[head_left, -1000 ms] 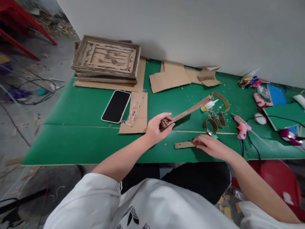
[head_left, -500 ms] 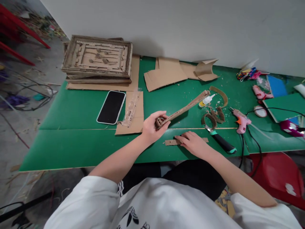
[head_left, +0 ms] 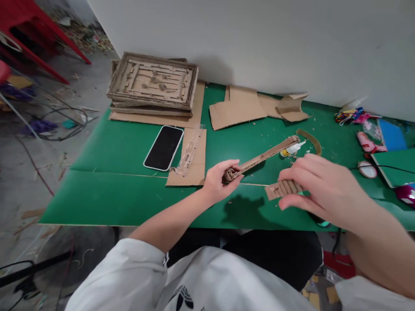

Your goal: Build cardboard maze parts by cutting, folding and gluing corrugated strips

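Observation:
My left hand (head_left: 220,181) is closed round the near end of a long, narrow cardboard piece (head_left: 264,156). That piece slants up and away to the right, above the table. Between the thumb and fingers of my right hand (head_left: 319,188) is a corrugated cardboard strip (head_left: 281,189), lifted clear of the tabletop, its ribs showing. Beyond the far end of the long piece lies a small white glue bottle (head_left: 293,149), partly covered by it. My right hand and forearm hide most of the knife and the glue gun's spot.
On the green table (head_left: 106,190), a phone (head_left: 164,148) lies beside a clear ruler (head_left: 190,151) on cardboard. Stacked cardboard frames (head_left: 152,84) stand back left. Cardboard scraps (head_left: 238,112) lie along the wall. A tape roll (head_left: 367,169) and a pink tool (head_left: 369,143) are at right.
My right hand has picked the corrugated strip up off the table and raised it toward the camera. My left hand keeps its hold on the long piece. The whole view has shifted slightly.

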A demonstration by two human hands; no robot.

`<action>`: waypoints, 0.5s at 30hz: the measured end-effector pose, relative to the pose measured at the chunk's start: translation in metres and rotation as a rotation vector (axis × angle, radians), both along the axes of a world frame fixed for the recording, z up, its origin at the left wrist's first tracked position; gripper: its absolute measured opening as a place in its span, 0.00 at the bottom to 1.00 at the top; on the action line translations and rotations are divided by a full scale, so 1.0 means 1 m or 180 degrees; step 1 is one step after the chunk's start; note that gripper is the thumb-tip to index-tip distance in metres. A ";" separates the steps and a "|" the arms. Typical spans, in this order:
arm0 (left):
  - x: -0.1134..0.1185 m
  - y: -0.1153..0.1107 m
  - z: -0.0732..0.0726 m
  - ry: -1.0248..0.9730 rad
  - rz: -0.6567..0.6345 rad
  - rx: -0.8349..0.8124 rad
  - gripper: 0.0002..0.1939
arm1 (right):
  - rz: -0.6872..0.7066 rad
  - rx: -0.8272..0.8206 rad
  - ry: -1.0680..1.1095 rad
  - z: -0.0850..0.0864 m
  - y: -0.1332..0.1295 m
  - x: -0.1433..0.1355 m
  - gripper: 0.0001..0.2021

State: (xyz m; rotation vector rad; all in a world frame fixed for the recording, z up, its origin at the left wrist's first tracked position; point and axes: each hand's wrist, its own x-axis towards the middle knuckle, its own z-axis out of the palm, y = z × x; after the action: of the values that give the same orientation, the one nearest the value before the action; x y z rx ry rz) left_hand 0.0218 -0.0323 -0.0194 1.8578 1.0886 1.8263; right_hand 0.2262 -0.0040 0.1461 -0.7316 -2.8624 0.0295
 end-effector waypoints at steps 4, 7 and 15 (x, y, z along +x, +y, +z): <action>0.000 0.000 0.002 0.0006 -0.0005 -0.0018 0.21 | 0.0162 -0.0077 -0.0055 0.022 0.015 -0.020 0.16; -0.002 0.000 0.003 0.0023 -0.0028 0.0010 0.20 | 0.0317 -0.0387 -0.0269 0.024 0.023 -0.029 0.14; -0.003 -0.001 0.003 0.0019 -0.0150 -0.0025 0.21 | 0.0344 -0.0126 -0.0646 0.026 0.028 -0.044 0.25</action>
State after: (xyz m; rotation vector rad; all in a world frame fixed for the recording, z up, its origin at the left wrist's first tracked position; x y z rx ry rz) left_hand 0.0189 -0.0336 -0.0159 1.8697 1.0434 1.7890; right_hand 0.1818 0.0235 0.1722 -0.6190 -3.1007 0.0283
